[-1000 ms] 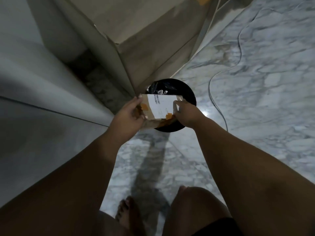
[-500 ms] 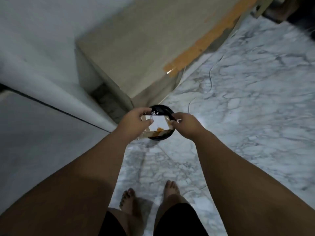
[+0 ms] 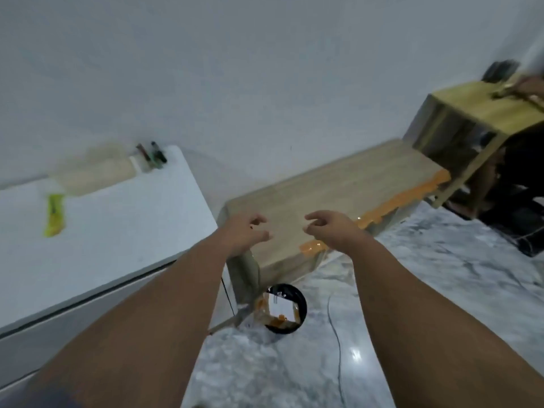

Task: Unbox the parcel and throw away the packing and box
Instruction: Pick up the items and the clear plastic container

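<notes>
The flattened cardboard box [image 3: 278, 311], brown with a white label and orange tape, lies across the top of the round black bin [image 3: 298, 301] on the marble floor. My left hand [image 3: 245, 234] and my right hand [image 3: 329, 229] are raised well above the bin, in front of a low wooden table. Both hands are empty with the fingers loosely curled and apart.
A low wooden table [image 3: 332, 195] with orange tape along its edge stands behind the bin. A white appliance top [image 3: 117, 228] at the left carries a yellow-green packet [image 3: 54, 214] and pens. A wooden shelf unit [image 3: 482, 113] stands at the far right. A thin cable [image 3: 335, 334] runs over the floor.
Both hands have let go of the box, which now rests on the bin. The hands have risen away from it and the view has tilted upward toward the wall.
</notes>
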